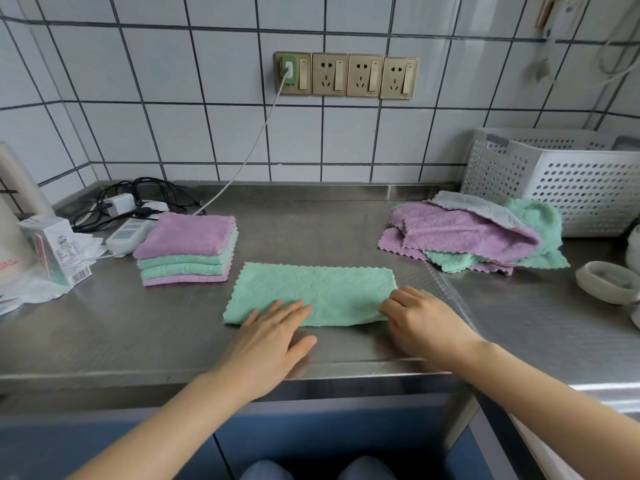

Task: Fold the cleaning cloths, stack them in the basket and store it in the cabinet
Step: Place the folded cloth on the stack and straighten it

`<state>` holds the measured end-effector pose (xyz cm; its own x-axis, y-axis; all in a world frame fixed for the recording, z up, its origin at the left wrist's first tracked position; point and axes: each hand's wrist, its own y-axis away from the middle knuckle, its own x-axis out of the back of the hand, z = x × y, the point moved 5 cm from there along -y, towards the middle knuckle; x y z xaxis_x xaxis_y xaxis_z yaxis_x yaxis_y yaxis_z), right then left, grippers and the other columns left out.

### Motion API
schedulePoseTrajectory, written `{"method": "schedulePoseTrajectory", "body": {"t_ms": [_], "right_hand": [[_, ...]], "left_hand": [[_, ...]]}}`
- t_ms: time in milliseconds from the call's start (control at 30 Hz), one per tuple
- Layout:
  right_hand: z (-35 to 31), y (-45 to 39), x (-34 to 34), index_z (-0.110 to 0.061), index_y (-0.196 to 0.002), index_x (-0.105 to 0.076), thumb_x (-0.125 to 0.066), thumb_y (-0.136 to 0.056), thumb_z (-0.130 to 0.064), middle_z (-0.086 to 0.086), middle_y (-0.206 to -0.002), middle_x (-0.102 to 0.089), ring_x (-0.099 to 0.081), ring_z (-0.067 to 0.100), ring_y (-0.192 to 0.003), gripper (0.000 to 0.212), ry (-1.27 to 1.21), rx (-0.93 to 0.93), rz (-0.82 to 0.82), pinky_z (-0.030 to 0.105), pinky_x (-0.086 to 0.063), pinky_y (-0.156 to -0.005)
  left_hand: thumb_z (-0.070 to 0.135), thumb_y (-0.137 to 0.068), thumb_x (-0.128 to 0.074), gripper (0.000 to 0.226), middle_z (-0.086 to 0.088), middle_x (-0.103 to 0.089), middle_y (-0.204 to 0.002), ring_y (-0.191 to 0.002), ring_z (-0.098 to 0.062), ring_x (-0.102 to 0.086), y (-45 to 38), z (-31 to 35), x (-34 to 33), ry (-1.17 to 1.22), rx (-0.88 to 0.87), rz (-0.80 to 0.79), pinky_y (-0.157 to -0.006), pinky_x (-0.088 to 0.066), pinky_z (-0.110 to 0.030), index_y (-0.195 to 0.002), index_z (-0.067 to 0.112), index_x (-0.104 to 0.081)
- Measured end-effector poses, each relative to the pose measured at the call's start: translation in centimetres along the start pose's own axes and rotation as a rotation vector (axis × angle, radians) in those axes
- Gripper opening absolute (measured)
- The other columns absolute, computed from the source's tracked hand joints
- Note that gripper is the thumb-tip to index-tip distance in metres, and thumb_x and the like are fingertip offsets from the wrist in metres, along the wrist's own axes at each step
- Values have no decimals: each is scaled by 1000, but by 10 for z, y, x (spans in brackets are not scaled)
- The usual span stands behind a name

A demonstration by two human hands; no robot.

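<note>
Green cloth (313, 294) lies folded lengthwise, centre frame, on steel counter (138, 327). Left hand (273, 336) flat, fingers straight, presses its near edge; right hand (420, 320) pinches its right end. Folded stack (187, 251) centre left; unfolded pile (474, 237) beside white basket (568, 178), right.

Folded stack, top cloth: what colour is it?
Purple; the top cloth lies over green ones in the folded stack. The head view shows it best.

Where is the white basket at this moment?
In the head view, the white basket stands far right on the counter against the tiled wall, just behind the unfolded cloths.
</note>
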<state>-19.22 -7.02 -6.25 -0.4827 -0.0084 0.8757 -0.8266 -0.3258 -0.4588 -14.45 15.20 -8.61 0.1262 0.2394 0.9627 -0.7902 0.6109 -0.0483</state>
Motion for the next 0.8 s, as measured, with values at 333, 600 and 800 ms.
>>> {"method": "schedulePoseTrajectory", "body": {"t_ms": [333,600,800], "right_hand": [[-64,13,70,-17,-98,-69,-59,-92,-20,-5,-87,-62,-58,9,-79,12,-569,52,-47,19,-47,-73],[5,27,30,-24,-112,-66,-57,-87,0,-13,-112,-67,-59,-1,-105,35,-593,-316,-65,13,-43,-91],[-34,18,7,-14,-130,-57,-37,-78,-20,-7,-138,-49,-43,-1,-129,56,-675,-17,-270,15,-33,-106]], "left_hand": [[43,-91,-52,35,27,-45,-139,-140,-5,-26,-13,57,-10,194,-251,53,-114,-24,-29,-125,46,-49],[77,-77,-42,54,21,-65,-118,-111,-2,-59,0,12,-9,623,-104,-8,-100,-45,-35,-117,46,-61],[74,-79,-42,58,30,-52,-131,-126,12,-40,12,7,-3,634,-149,-47,-108,-30,-14,-123,40,-60]]}}
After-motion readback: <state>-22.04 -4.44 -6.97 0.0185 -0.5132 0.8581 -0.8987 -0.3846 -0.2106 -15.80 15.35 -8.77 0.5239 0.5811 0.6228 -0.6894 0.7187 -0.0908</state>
